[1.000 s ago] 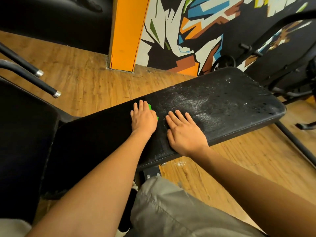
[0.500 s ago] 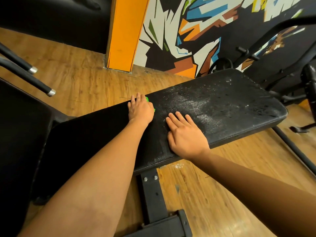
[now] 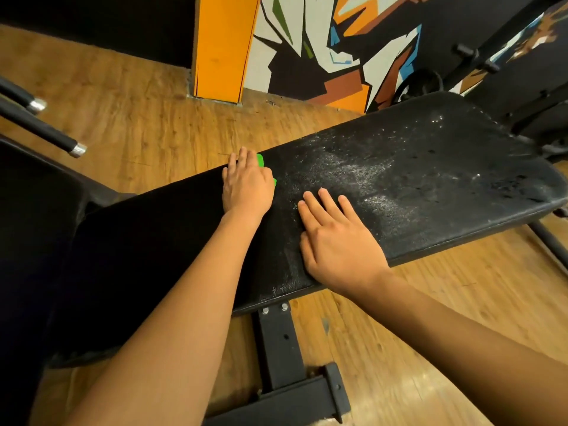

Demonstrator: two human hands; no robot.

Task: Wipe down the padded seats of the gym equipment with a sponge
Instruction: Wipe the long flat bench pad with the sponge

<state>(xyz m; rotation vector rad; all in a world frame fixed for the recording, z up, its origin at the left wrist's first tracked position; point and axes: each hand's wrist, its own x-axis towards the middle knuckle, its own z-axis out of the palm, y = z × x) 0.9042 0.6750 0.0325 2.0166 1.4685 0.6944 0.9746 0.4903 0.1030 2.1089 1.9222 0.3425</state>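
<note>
A black padded bench seat (image 3: pixel 430 179) runs across the middle of the view, its right half streaked with white wet marks. My left hand (image 3: pixel 247 186) lies on top of a green sponge (image 3: pixel 260 159) at the pad's far edge and presses it down. Only two small green bits of the sponge show at the hand's right side. My right hand (image 3: pixel 335 241) rests flat on the pad near its front edge, fingers spread and holding nothing.
A second black pad (image 3: pixel 30 226) adjoins at the left, with two black handle bars (image 3: pixel 46 130) above it. The bench's steel leg and foot (image 3: pixel 279 348) stand on the wooden floor below. An orange pillar (image 3: pixel 221 47) and more black equipment (image 3: pixel 522 72) line the painted wall.
My left hand has slid the sponge away from me to the pad's far edge. My right hand has stayed in place. The view has tipped so the bench leg shows.
</note>
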